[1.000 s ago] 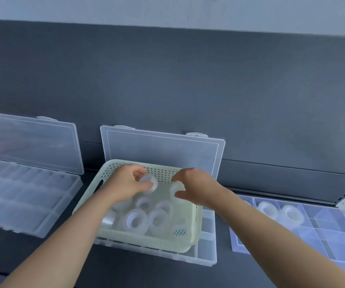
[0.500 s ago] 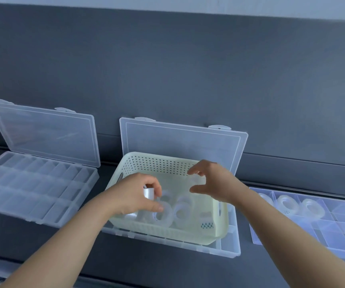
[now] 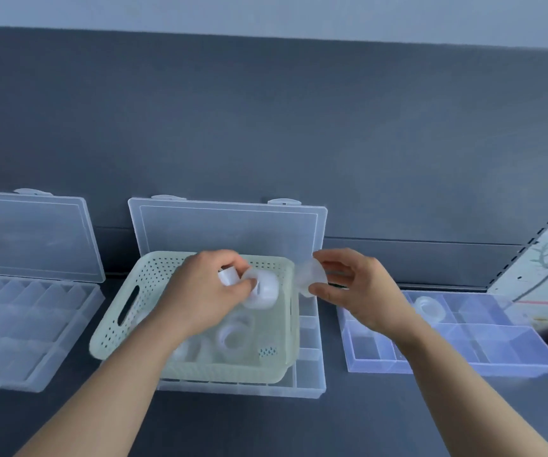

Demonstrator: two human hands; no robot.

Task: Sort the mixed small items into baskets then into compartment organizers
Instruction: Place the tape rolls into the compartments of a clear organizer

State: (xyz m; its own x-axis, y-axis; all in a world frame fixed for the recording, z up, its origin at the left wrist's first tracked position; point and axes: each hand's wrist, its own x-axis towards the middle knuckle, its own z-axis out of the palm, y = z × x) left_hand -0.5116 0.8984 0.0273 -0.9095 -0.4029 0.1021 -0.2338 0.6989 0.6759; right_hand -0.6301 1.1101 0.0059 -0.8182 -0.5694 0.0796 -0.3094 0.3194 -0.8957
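Here, my left hand point(image 3: 206, 291) grips white tape rolls point(image 3: 262, 288) above the pale green basket point(image 3: 124, 311), which rests on the open middle organizer point(image 3: 308, 374) on the counter point(image 3: 299, 423). My right hand point(image 3: 355, 285) pinches a clear roll point(image 3: 310, 278) just right of the basket's rim.

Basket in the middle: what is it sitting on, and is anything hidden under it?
The basket sits on an open clear organizer. Only the organizer's right column and front edge show, and they look empty. The rest of its compartments are covered by the basket.
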